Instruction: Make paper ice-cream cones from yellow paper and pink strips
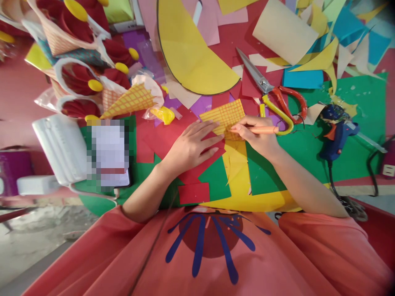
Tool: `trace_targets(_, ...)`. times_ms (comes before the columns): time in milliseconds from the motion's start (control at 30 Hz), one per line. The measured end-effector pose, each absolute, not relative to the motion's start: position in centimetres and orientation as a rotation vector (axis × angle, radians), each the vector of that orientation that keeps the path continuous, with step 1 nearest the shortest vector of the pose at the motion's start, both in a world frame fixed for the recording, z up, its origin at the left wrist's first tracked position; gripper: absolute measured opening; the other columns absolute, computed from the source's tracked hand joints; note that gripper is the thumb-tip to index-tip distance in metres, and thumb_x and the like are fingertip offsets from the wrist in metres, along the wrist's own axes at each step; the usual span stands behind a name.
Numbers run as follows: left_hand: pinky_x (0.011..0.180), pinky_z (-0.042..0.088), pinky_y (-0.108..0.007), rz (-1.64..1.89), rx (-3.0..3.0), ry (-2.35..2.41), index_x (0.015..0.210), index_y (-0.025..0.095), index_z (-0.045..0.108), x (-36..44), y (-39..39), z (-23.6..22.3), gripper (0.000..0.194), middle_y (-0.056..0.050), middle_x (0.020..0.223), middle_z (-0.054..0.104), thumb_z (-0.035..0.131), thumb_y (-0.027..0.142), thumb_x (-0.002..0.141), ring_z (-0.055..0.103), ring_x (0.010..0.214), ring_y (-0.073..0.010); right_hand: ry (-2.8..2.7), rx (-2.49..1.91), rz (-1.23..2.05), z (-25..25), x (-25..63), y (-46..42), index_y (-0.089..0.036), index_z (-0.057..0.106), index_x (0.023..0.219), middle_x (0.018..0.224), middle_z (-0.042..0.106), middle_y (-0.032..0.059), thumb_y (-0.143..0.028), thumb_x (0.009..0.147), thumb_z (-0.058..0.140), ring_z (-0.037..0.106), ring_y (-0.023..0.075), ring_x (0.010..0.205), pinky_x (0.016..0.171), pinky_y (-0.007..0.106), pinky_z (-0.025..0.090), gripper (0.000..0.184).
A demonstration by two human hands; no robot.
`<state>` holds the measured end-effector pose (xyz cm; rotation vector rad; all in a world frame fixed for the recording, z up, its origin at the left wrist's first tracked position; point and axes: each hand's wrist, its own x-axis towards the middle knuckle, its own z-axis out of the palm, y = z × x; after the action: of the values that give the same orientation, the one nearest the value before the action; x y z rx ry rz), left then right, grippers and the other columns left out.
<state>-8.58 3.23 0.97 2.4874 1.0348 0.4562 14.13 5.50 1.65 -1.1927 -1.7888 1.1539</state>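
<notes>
at gridded paper (231,114), left hand (191,144) flat, right hand (263,142) gripping pen (265,130)

Wearing coral top (212,279); sleeves (321,238) showing at four, eight o'clock; blue streaks (199,246) crossing dark-red disc (211,242), six o'clock.

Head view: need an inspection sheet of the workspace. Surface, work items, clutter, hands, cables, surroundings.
Surface: green sheet, partly covered by red paper and yellow paper.
Work items: yellow card with orange grid lines; orange pen.
Clutter: scissors, paper scraps, grid-patterned cones, phone, glue gun.
Hands: left hand spread, fingers on the card; right hand holds the pen at the card.
Cables: white cable at the phone; black cord from the glue gun.
Surroundings: speckled floor, lower left; co-workers: nothing seen.
</notes>
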Motion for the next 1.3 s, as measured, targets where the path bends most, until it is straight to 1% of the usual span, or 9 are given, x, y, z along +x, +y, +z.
trace_targets(167, 0.109, 0.040, -0.052, 0.448, 2.455, 1.040, 0.121, 0.020, 0.064, -8.6, 3.2, 0.9, 0.034, -0.013, 0.139, 0.054, 0.046, 0.036, 0.096, 0.049, 0.131, -0.0276, -1.793, -1.206, 1.206, 1.4, 14.3, 5.6, -0.017, 0.061, 0.065, 0.067, 0.070, 0.0016, -0.030, 0.084, 0.056, 0.066, 0.0125, 0.065, 0.057, 0.023, 0.047, 0.024)
trace_targets(433, 0.110, 0.039, -0.052, 0.436, 2.436, 1.046, 0.121, 0.021, 0.064, -8.6, 3.2, 1.0, 0.034, -0.012, 0.140, 0.053, 0.047, 0.036, 0.096, 0.048, 0.132, -0.0274, -1.829, -1.229, 1.188, 1.7, 14.2, 5.7, -0.016, 0.062, 0.059, 0.062, 0.069, 0.0009, -0.021, 0.078, 0.055, 0.061, 0.0098, 0.057, 0.050, 0.021, 0.040, 0.021)
trace_targets(633, 0.109, 0.040, -0.052, 0.465, 2.457, 1.042, 0.120, 0.020, 0.064, -8.6, 3.2, 0.8, 0.033, -0.012, 0.139, 0.054, 0.048, 0.034, 0.095, 0.049, 0.131, -0.0287, -1.742, -1.223, 1.284, 2.0, 14.2, 5.8, -0.016, 0.061, 0.057, 0.057, 0.066, 0.0002, -0.022, 0.076, 0.054, 0.057, 0.0088, 0.053, 0.048, 0.021, 0.039, 0.021)
trace_targets(733, 0.108, 0.041, -0.054, 0.478, 2.482, 1.038, 0.121, 0.020, 0.064, -8.7, 3.2, 0.7, 0.033, -0.011, 0.138, 0.055, 0.049, 0.034, 0.095, 0.047, 0.132, -0.0306, -1.601, -1.234, 1.335, 1.7, 14.3, 5.6, -0.016, 0.060, 0.059, 0.055, 0.063, -0.0016, -0.024, 0.078, 0.055, 0.055, 0.0073, 0.049, 0.046, 0.020, 0.039, 0.022)
trace_targets(867, 0.107, 0.042, -0.054, 0.485, 2.502, 1.022, 0.121, 0.020, 0.064, -8.8, 3.3, 0.8, 0.033, -0.011, 0.137, 0.056, 0.049, 0.033, 0.095, 0.049, 0.131, -0.0307, -1.520, -1.224, 1.238, 1.5, 14.4, 5.0, -0.016, 0.064, 0.069, 0.057, 0.062, -0.0026, -0.032, 0.084, 0.059, 0.056, 0.0067, 0.048, 0.046, 0.020, 0.044, 0.022)
trace_targets(967, 0.104, 0.045, -0.052, 0.489, 2.521, 0.970, 0.119, 0.018, 0.065, -8.8, 3.1, 0.9, 0.032, -0.011, 0.134, 0.059, 0.048, 0.032, 0.096, 0.051, 0.128, -0.0301, -1.524, -1.239, 1.101, 1.7, 14.4, 4.7, -0.018, 0.067, 0.076, 0.060, 0.064, -0.0017, -0.036, 0.087, 0.058, 0.059, 0.0079, 0.051, 0.048, 0.022, 0.048, 0.023)
trace_targets(1100, 0.098, 0.050, -0.045, 0.482, 2.557, 0.846, 0.116, 0.021, 0.067, -8.7, 2.9, 1.3, 0.028, -0.009, 0.130, 0.062, 0.048, 0.029, 0.096, 0.056, 0.123, -0.0263, -1.628, -1.257, 0.967, 1.8, 14.5, 4.7, -0.019, 0.067, 0.077, 0.070, 0.069, 0.0009, -0.034, 0.089, 0.057, 0.064, 0.0108, 0.061, 0.055, 0.025, 0.051, 0.022)
trace_targets(1233, 0.093, 0.052, -0.041, 0.474, 2.590, 0.788, 0.116, 0.019, 0.066, -8.5, 2.7, 1.6, 0.028, -0.009, 0.125, 0.066, 0.049, 0.028, 0.095, 0.059, 0.120, -0.0245, -1.735, -1.238, 1.013, 1.9, 14.5, 4.9, -0.019, 0.068, 0.081, 0.079, 0.072, 0.0018, -0.033, 0.090, 0.056, 0.066, 0.0116, 0.068, 0.060, 0.026, 0.052, 0.020)
trace_targets(1300, 0.093, 0.052, -0.040, 0.453, 2.593, 0.782, 0.117, 0.019, 0.065, -8.5, 2.7, 1.7, 0.029, -0.008, 0.125, 0.066, 0.049, 0.028, 0.095, 0.059, 0.120, -0.0244, -1.766, -1.231, 1.046, 1.9, 14.4, 5.1, -0.018, 0.067, 0.081, 0.079, 0.072, 0.0015, -0.033, 0.090, 0.055, 0.066, 0.0111, 0.068, 0.062, 0.025, 0.051, 0.021)
